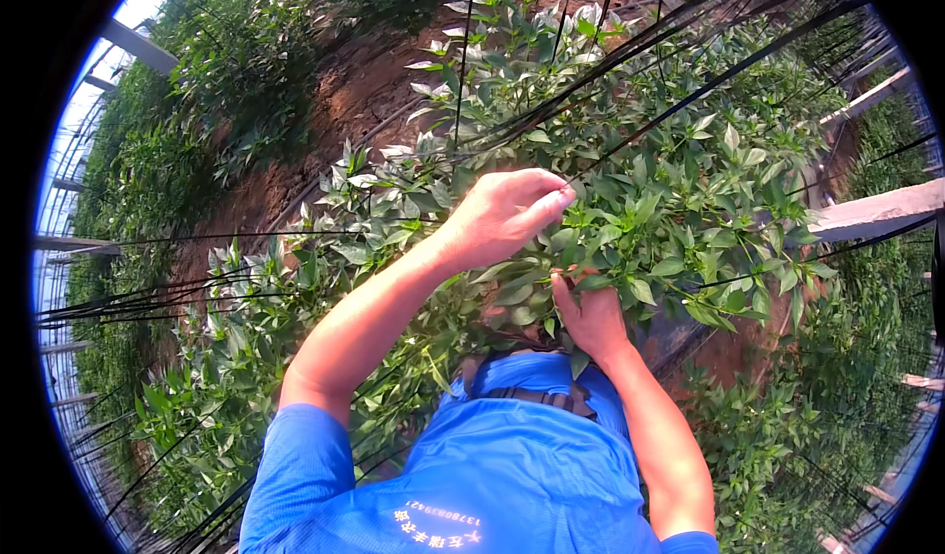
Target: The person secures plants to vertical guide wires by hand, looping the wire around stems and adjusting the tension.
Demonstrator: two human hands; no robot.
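Observation:
My left hand point(509, 214) is raised above the foliage of a pepper plant point(642, 214), thumb and forefinger pinched together. Between those fingertips is the end of a thin dark string point(635, 139), which slants up to the right. Lower down and closer to my body, my right hand point(594, 314) reaches into the same plant. Leaves cover most of its fingers, so whatever they touch is hidden. Broad green leaves lie around both hands, and a few stems show between them.
More dark strings point(546, 107) cross above the row. Bare reddish soil point(354, 96) and a thin hose point(295, 203) run along the left. Another plant row point(221, 96) stands beyond. A pale beam point(878, 210) juts in from the right. My blue shirt point(517, 465) bears writing.

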